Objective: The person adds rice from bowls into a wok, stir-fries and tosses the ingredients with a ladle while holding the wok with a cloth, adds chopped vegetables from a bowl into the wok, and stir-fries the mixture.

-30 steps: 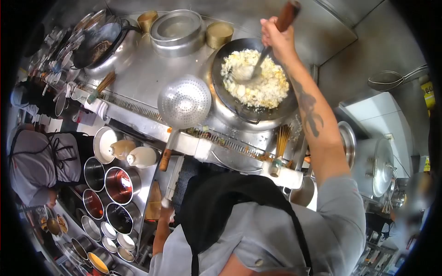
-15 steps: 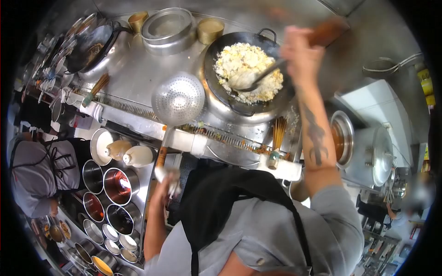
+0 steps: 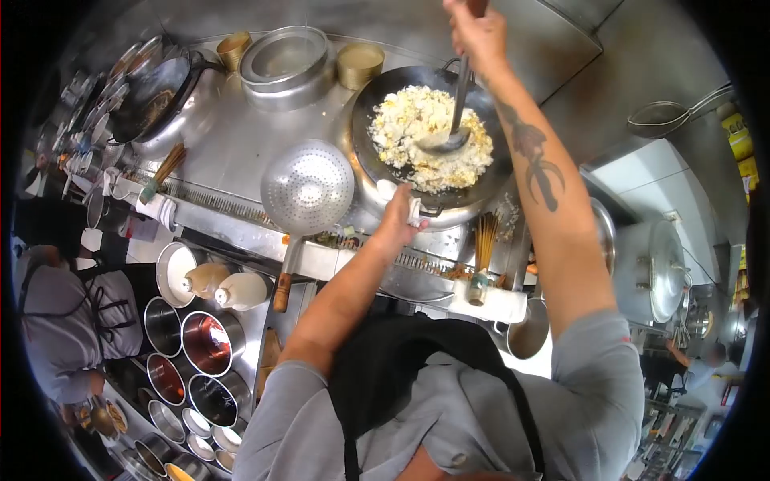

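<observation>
My right hand (image 3: 480,36) is closed around the handle of a long ladle (image 3: 461,96) above the wok's far side. The ladle's bowl rests in a heap of rice with yellow bits, like fried rice (image 3: 409,116). The rice lies in a black wok (image 3: 491,108) seated on a steel burner ring. At the wok's near edge, my left hand (image 3: 397,216) grips a folded white cloth (image 3: 414,212) against the rim, beside the small loop handle. Some of the left fingers are hidden by the cloth.
Left of the wok lies a perforated strainer (image 3: 307,184) with a wooden handle. A bamboo brush (image 3: 485,244) stands at the stove's front edge. Lower left are sauce pots (image 3: 207,341) and squeeze bottles (image 3: 241,290). Another person (image 3: 80,313) stands at far left.
My left hand has moved from below the strainer handle up to the wok's near rim with the cloth. The ladle now stands steeper, its bowl farther right; my right hand has shifted up and left.
</observation>
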Demonstrator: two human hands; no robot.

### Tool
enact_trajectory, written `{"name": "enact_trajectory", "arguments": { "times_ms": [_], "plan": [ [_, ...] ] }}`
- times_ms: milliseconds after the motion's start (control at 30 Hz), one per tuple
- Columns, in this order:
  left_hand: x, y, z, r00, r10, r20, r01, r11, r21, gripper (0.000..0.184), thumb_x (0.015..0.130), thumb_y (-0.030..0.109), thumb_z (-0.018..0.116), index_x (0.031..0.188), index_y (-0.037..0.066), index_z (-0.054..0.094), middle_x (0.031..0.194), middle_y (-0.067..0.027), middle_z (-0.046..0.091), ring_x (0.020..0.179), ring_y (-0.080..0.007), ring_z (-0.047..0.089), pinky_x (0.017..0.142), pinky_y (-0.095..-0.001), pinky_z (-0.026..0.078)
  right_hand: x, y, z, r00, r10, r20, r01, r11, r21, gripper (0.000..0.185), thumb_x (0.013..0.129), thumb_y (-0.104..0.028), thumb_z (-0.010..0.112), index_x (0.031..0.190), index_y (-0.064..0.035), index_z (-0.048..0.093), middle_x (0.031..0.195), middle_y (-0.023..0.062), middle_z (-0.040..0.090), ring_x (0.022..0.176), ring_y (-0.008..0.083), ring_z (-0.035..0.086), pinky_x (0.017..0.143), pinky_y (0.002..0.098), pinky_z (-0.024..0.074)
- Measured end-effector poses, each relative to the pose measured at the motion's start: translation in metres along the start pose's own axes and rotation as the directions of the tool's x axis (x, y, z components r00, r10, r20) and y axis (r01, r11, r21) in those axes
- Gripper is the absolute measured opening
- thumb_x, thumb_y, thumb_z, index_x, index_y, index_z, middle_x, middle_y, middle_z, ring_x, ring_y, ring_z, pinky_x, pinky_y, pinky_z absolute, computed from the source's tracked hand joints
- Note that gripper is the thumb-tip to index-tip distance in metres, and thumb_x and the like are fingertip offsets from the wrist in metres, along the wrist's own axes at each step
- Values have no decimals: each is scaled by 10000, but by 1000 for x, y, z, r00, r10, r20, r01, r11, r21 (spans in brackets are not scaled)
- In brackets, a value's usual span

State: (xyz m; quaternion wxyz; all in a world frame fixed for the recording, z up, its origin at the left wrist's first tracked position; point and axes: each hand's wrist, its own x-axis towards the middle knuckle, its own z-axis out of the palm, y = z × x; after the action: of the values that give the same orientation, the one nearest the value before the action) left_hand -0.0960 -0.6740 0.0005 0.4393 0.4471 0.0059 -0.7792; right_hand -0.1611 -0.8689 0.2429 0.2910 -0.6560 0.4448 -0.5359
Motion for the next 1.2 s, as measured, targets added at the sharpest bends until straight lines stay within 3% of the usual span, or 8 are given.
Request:
{"name": "enact_trajectory", "arguments": {
  "times_ms": [100, 333, 467, 667, 733, 867, 1000, 1200],
  "plan": [
    [10, -2, 0, 999, 20, -44, -20, 1000, 4, 224, 825, 274, 575, 986, 121, 548, 860, -55, 590, 745, -195, 544, 478, -330, 446, -9, -21, -4, 989, -115, -88, 142, 895, 423, 277, 837, -168, 612, 648, -82, 429, 540, -7, 434, 401, 89, 391, 389, 252, 314],
    [20, -4, -4, 999, 26, -48, -25, 1000, 11, 157, 818, 185, 564, 935, 82, 545, 827, -73, 574, 705, -188, 534, 459, -306, 423, 2, -25, -1, 944, 126, 306, -207, 946, 249, 269, 855, -174, 605, 672, -90, 426, 538, -16, 415, 368, 92, 340, 374, 255, 292],
    [2, 1, -1, 999, 27, -36, -26, 999, 29, 128, 827, 185, 560, 927, 107, 540, 824, -45, 561, 714, -165, 524, 481, -293, 405, -23, 56, -19, 1000, -21, 8, 19, 974, 225, 237, 845, -168, 633, 702, -75, 469, 539, 15, 465, 367, 110, 414, 375, 287, 367],
    [27, 2, -14, 995, -48, 85, 48, 999, 8, 120, 831, 171, 591, 911, 102, 535, 800, -48, 577, 684, -166, 551, 456, -288, 413, -13, -11, -107, 997, 82, -4, -77, 959, 272, 231, 857, -205, 629, 713, -38, 557, 545, -4, 479, 416, 110, 456, 459, 272, 427],
    [17, 4, -12, 996, -71, 49, 69, 997, 44, 115, 829, 167, 599, 903, 108, 533, 791, -44, 577, 674, -164, 549, 453, -292, 412, -41, 53, -96, 977, -59, -205, 57, 998, -19, 212, 847, -190, 640, 716, -45, 560, 565, 8, 490, 416, 117, 459, 452, 269, 418],
    [16, 9, -14, 988, -103, 119, 96, 994, 60, 119, 822, 172, 605, 904, 118, 537, 795, -37, 579, 681, -166, 544, 475, -292, 424, 6, 36, -148, 999, 23, 26, -27, 984, 177, 165, 829, -157, 667, 752, -46, 571, 607, 28, 501, 477, 118, 493, 456, 282, 425],
    [19, 13, -10, 991, -113, 75, 110, 993, 46, 111, 819, 174, 607, 895, 126, 541, 789, -36, 577, 673, -169, 540, 484, -288, 432, -57, -8, -151, 924, -153, -352, 247, 938, 242, 133, 845, -115, 639, 781, -30, 558, 603, 25, 499, 447, 107, 468, 409, 280, 400],
    [34, 8, -24, 981, -151, 119, 144, 987, 71, 100, 812, 151, 597, 889, 114, 544, 795, -47, 574, 700, -177, 543, 492, -291, 442, -5, 16, -148, 942, 332, -53, -293, 890, 349, 200, 830, -146, 664, 708, -66, 526, 600, 14, 484, 565, 139, 514, 573, 323, 478]
  ]
}}
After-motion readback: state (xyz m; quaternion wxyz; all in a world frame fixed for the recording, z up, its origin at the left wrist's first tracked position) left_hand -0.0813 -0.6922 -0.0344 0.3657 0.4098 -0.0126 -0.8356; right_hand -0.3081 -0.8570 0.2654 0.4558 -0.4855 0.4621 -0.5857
